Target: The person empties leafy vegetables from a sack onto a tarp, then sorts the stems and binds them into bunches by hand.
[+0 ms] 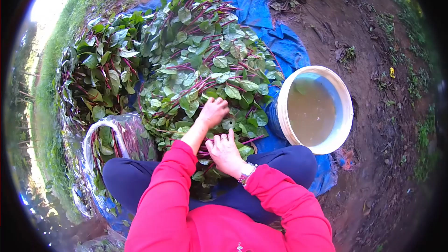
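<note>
Bare soil (pixel 340 23) flanks a tarp (pixel 252 0), likely spread under the greens (pixel 193 60) for cleanliness — the left hand (pixel 215 112) rests curled among them, its grip unclear, while the right hand (pixel 226 154) pinches stems (pixel 254 140), a bucket (pixel 283 112) within reach.

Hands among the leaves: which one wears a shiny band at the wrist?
The right hand, lower in the picture: the shiny band sits beside its red cuff. The left hand, higher up over the leaves, shows a bare wrist.
</note>
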